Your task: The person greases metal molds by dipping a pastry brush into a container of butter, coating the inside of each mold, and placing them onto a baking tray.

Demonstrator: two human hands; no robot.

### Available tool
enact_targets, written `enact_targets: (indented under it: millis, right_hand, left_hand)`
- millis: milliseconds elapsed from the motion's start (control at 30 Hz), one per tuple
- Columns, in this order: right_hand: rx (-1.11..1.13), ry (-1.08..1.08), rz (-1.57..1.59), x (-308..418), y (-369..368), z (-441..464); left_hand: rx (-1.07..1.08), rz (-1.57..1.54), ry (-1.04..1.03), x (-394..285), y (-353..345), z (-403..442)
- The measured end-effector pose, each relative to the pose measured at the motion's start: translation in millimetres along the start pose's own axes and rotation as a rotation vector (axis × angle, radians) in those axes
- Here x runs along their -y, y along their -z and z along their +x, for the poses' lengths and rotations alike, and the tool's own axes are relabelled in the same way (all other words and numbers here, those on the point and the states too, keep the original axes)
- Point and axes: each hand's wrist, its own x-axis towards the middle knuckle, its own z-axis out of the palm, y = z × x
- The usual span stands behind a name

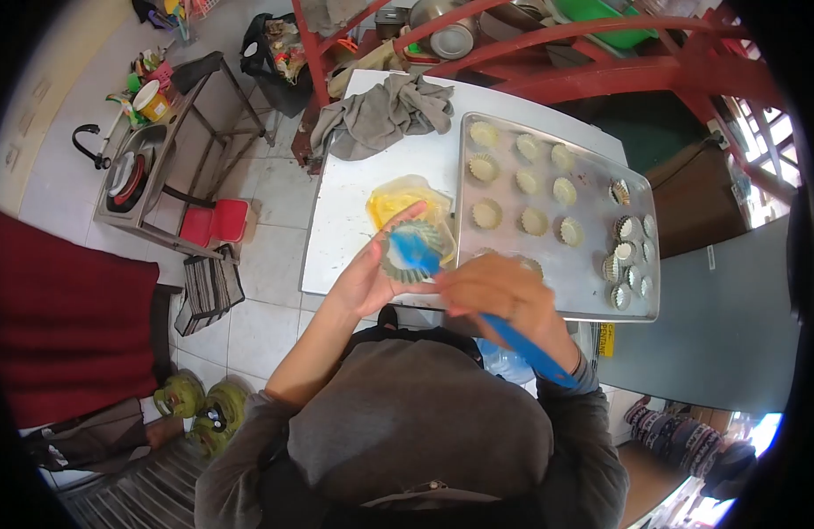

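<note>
My left hand (pixel 363 278) holds a fluted metal tart mould (pixel 436 236) by its rim, its inside facing up. In my right hand (pixel 504 295) is a blue brush (pixel 526 348), its head inside the mould and somewhat blurred. Just behind the mould stands a plastic container (pixel 407 196) with a yellow substance in it. To the right, a large metal tray (pixel 592 264) bears rows of fluted moulds, some lying flat and others bunched near its right edge. My right hand partly covers the tray's near left corner.
A crumpled grey cloth (pixel 385 115) lies at the back left of the white table (pixel 332 251). Red metal bars (pixel 592 79) rise behind the table. On the left are a sink (pixel 147 163) and a red stool (pixel 229 220). Green gas cylinders (pixel 217 410) stand at the lower left.
</note>
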Motion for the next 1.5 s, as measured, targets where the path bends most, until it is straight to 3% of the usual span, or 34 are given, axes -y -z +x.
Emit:
enact_targets:
  millis: [133, 233, 433, 533, 633, 733, 833, 933, 1167, 1233, 1367, 1500]
  right_hand:
    - [-0.034, -0.054, 0.194, -8.3, 9.2, -6.2]
    - [-0.126, -0.022, -0.064, -12.0, 3.9, 7.6]
    - [0.038, -0.115, 0.130, -2.7, 4.3, 4.8]
    - [-0.072, -0.007, -0.152, -11.7, 3.9, 13.2]
    - [0.052, -0.058, -0.052, -6.3, 1.5, 9.2]
    - [0.059, -0.098, -0.012, -6.8, 9.6, 2.7]
    - [-0.046, -0.135, -0.215, -10.0, 15.8, 2.2]
    - [0.072, -0.130, -0.094, -7.9, 16.4, -14.6]
    - [-0.381, -0.066, -0.299, -27.8, 47.4, -41.0]
    - [-0.407, -0.024, -0.292, -24.7, 60.0, -57.4]
    - [-0.202, -0.175, -0.055, -14.5, 87.6, -85.3]
    - [-0.221, -0.333, 0.124, -13.0, 135.7, -104.3]
  left_hand:
    - [0.007, 0.084, 0.001, -5.8, 2.1, 4.7]
    - [0.029, 0.031, 0.036, -3.3, 1.2, 5.8]
    - [-0.051, 0.009, -0.020, -1.8, 5.0, 3.7]
    - [-0.014, -0.026, 0.001, 1.7, 6.9, 2.3]
    - [-0.053, -0.069, 0.003, 4.7, 10.7, 2.5]
    - [-0.047, -0.120, 0.044, 9.2, 5.9, 6.6]
    - [-0.051, -0.128, 0.110, 18.1, 2.1, 13.8]
    - [-0.077, -0.129, 0.171, 21.5, -8.8, 23.5]
    - [0.000, -0.220, 0.233, 50.2, -29.7, 56.2]
    - [0.017, -0.155, 0.228, 58.5, -42.4, 68.0]
    - [0.030, 0.042, 0.164, 76.0, -54.7, 90.3]
    - [0.058, 0.063, 0.166, 98.6, -74.9, 112.0]
